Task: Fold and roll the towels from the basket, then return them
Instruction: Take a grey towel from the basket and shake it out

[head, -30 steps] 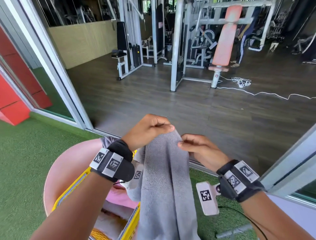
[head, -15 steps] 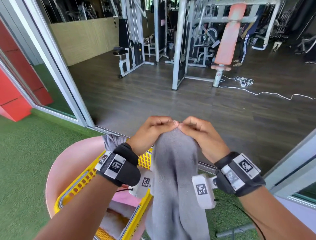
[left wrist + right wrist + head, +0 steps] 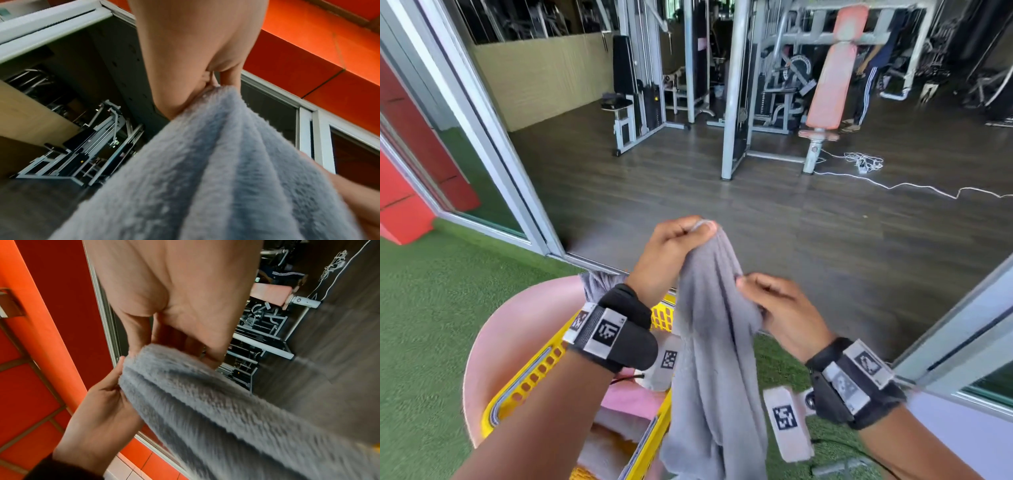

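Pretty early days I reckon: left hand (image 3: 671, 253) pinches the top of the gray towel (image 3: 714, 359) up high, right hand (image 3: 780, 308) curls around its edge lower down, it hangs bunched and unfolded over the yellow basket (image 3: 524, 380), where more towels wait.

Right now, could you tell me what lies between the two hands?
Only the grey towel, pinched by the left hand and right hand, head view.

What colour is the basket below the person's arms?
Yellow; the basket has a perforated rim, clearest in the head view.
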Action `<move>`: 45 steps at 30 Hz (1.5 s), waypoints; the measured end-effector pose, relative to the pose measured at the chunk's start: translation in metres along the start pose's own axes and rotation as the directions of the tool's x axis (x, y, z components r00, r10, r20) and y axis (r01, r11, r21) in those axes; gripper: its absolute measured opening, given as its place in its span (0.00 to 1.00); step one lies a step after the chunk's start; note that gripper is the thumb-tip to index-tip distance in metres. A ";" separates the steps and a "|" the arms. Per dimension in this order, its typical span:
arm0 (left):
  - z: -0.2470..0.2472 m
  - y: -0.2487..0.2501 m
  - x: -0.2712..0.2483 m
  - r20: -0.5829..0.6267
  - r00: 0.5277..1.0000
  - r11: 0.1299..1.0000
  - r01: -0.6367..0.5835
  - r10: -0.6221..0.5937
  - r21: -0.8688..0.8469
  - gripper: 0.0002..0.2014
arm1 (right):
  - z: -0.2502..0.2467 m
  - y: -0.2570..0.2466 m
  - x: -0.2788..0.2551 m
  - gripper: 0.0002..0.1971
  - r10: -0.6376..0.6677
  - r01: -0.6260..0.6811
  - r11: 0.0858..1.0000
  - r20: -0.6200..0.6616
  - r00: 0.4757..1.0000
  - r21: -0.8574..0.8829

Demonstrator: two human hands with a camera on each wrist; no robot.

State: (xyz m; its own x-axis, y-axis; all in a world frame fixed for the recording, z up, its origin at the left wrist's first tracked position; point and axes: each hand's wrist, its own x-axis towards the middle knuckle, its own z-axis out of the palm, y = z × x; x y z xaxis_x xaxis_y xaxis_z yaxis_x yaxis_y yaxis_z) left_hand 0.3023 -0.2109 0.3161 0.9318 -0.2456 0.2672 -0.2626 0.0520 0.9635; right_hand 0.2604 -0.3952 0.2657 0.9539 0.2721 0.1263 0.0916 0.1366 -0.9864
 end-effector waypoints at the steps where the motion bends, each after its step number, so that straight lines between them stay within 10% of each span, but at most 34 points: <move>1: -0.002 -0.003 0.001 -0.016 1.000 1.000 0.011 -0.011 0.000 0.16 | -0.001 0.002 -0.002 0.28 -0.008 0.007 1.000 0.026 1.000 0.015; 6: 0.020 -0.009 -0.013 0.255 0.962 0.991 0.067 -0.095 0.117 0.15 | -0.010 -0.029 0.026 0.19 -0.144 0.139 0.982 -0.030 0.989 -0.124; 11: 0.002 0.006 0.003 -0.035 0.999 1.000 -0.026 0.025 -0.009 0.17 | -0.007 0.000 0.011 0.29 -0.010 0.019 0.996 0.095 0.995 -0.089; 17: 0.014 -0.019 -0.010 0.204 0.972 0.986 0.089 -0.116 0.138 0.18 | -0.011 -0.019 0.037 0.30 -0.099 0.097 0.989 -0.010 0.995 -0.114; 22: -0.009 0.003 0.007 -0.053 0.998 0.998 -0.020 0.023 0.065 0.17 | 0.001 0.004 0.014 0.28 0.107 -0.100 0.993 0.130 0.986 -0.055; 27: 0.010 -0.019 -0.012 0.196 0.977 0.993 0.070 -0.088 0.098 0.22 | -0.011 -0.027 0.045 0.31 -0.124 0.120 0.983 -0.016 0.992 -0.142; 32: -0.014 0.003 0.009 -0.048 0.998 0.999 -0.039 0.038 -0.026 0.18 | -0.004 -0.003 0.027 0.18 -0.029 0.051 0.973 0.098 0.995 -0.226; 37: 0.020 -0.008 -0.012 0.154 0.986 0.994 0.056 -0.071 0.097 0.13 | -0.006 -0.038 0.046 0.23 -0.166 0.161 0.971 -0.011 0.986 -0.178; 45: 0.004 -0.007 0.013 -0.045 0.999 0.998 0.017 -0.020 -0.060 0.16 | -0.007 -0.012 0.021 0.32 -0.074 0.076 0.985 0.020 0.997 -0.153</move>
State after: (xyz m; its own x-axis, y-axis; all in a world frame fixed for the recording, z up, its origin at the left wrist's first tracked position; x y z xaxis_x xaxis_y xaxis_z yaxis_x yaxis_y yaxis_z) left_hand 0.3154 -0.2187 0.3124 0.9472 -0.2024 0.2488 -0.2314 0.1059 0.9671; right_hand 0.2814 -0.3974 0.2794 0.9387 0.2804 0.2006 0.2063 0.0092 -0.9784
